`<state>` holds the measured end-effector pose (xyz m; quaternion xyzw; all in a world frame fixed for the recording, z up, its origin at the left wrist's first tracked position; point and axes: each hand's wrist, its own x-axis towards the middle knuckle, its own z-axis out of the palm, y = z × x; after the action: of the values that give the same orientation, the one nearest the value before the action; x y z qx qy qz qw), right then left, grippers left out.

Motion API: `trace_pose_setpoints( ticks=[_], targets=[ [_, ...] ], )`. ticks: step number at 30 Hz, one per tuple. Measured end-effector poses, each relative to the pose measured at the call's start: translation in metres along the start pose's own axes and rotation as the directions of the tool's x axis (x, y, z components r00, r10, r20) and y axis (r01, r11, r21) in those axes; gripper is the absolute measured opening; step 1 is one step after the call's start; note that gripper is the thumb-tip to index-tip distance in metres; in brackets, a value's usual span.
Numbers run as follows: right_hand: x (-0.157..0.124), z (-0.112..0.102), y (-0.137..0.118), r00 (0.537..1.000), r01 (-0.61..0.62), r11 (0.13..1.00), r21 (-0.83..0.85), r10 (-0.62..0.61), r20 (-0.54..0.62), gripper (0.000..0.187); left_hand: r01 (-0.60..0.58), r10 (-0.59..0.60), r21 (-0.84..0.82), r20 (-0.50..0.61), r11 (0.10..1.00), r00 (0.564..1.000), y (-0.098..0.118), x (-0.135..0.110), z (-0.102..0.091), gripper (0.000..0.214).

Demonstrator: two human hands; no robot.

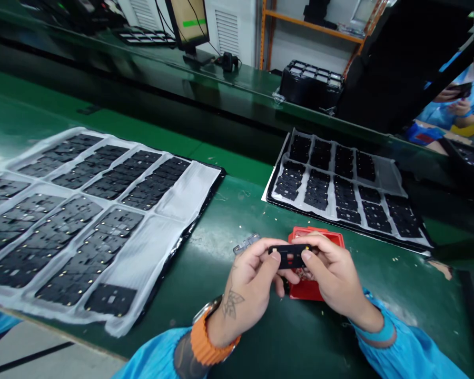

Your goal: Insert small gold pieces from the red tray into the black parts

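Note:
Between my two hands is a small black rectangular plate (290,257) with a cut-out near its middle and small gold-coloured spots at its ends. My left hand (256,273) pinches its left end, thumb on top. At the right end, my right hand (332,268) grips it the same way. Directly beneath sits a red box (310,291) holding small pale bits, partly hidden by my hands. A clear plastic piece (247,243) lies by my left fingers, partly covered.
A large tray (174,210) of black plates in white lining spreads at left. Another such tray (339,181) lies at back right. Behind are a monitor (187,23) and stacked black trays (311,84). A co-worker's hands (456,100) hold a dark item at far right.

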<state>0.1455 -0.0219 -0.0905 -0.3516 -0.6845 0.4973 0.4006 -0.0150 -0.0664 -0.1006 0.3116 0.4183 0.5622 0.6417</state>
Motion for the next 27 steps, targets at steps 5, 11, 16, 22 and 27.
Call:
trace_pose_setpoints(
  ticks=[5,11,16,22,27],
  targets=[
    [-0.001,-0.001,-0.007,0.915,0.32,0.822,-0.471,-0.396,-0.07,0.025,-0.029,0.028,0.134,0.006,0.991,1.0,0.001,-0.003,0.003,0.032],
    [-0.001,0.0,-0.008,0.838,0.518,0.623,-0.586,-0.505,0.204,0.024,-0.091,0.083,0.354,0.038,0.931,0.996,0.001,-0.007,0.003,0.031],
    [-0.002,-0.001,-0.005,0.817,0.566,0.598,-0.568,-0.498,0.291,0.028,-0.081,0.072,0.388,0.038,0.918,0.997,-0.001,-0.008,0.002,0.034],
    [-0.001,-0.002,0.002,0.808,0.587,0.642,-0.493,-0.497,0.316,0.029,-0.039,0.021,0.363,0.053,0.931,0.998,-0.003,-0.004,0.002,0.034],
    [-0.001,0.002,0.004,0.795,0.605,0.63,-0.487,-0.516,0.32,0.028,-0.032,0.015,0.353,0.05,0.935,0.999,-0.002,-0.003,0.003,0.034]
  ],
)
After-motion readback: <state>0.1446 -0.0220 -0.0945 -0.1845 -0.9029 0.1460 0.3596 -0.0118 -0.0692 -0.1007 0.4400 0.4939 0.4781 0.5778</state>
